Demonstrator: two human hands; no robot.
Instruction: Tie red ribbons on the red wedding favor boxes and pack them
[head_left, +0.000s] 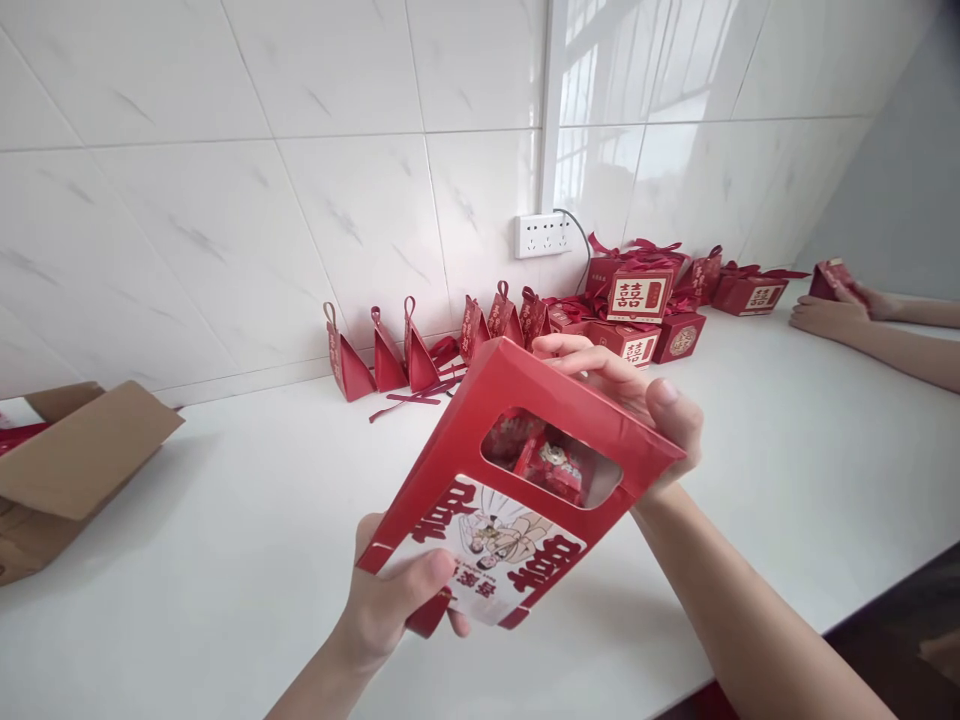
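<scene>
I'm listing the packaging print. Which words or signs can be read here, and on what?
"囍": on the upper gift box by the wall.
"囍": on the lower gift box beneath it.
"囍": on the far gift box to the right.
The flat red box, held by left hand and right hand: large upside-down characters and small print, too blurred to read.

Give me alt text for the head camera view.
Two bare hands hold a flat red box with a window over a white counter, the left hand at its lower corner, the right hand at its top edge. Small red gift boxes line the tiled wall; an open cardboard box sits left, another person's hands far right.
</scene>
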